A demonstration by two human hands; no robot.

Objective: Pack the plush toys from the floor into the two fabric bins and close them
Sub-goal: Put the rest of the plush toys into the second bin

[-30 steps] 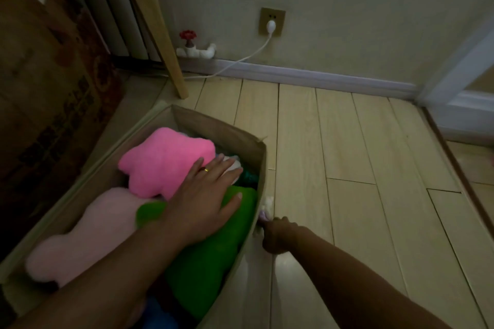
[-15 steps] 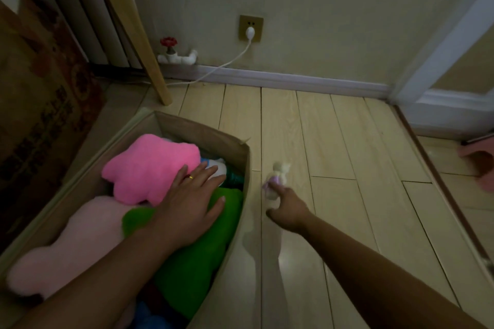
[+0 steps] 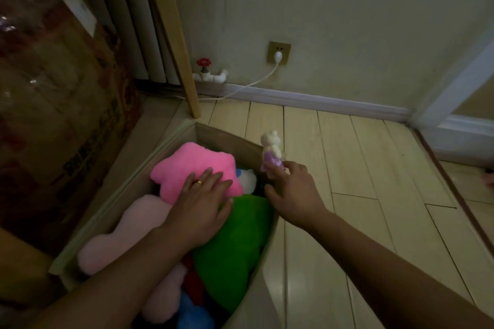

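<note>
My right hand [image 3: 292,189] is pinching the tiny plush doll [image 3: 272,151] by its skirt, over the fabric bin [image 3: 227,139] rim. It's light and squishy. My left hand [image 3: 201,203] is lying flat, pressing the pink plush [image 3: 192,165] down.

This is a room in a home, most likely a bedroom or a living room, seen in dim light. The floor [image 3: 347,195] is made of pale wooden planks, and a white baseboard [image 3: 320,100] runs along the plain light wall. On the far wall there is a wall socket [image 3: 279,52] with a white plug and cable in it. To the left of it stand a radiator [image 3: 128,21] and a pipe with a small red valve [image 3: 204,62]. A white door frame [image 3: 454,93] is at the far right. At the near left, a fabric bin [image 3: 227,141] full of soft plush toys [image 3: 192,165] stands on the floor, beside a large cardboard box [image 3: 53,101].
</note>
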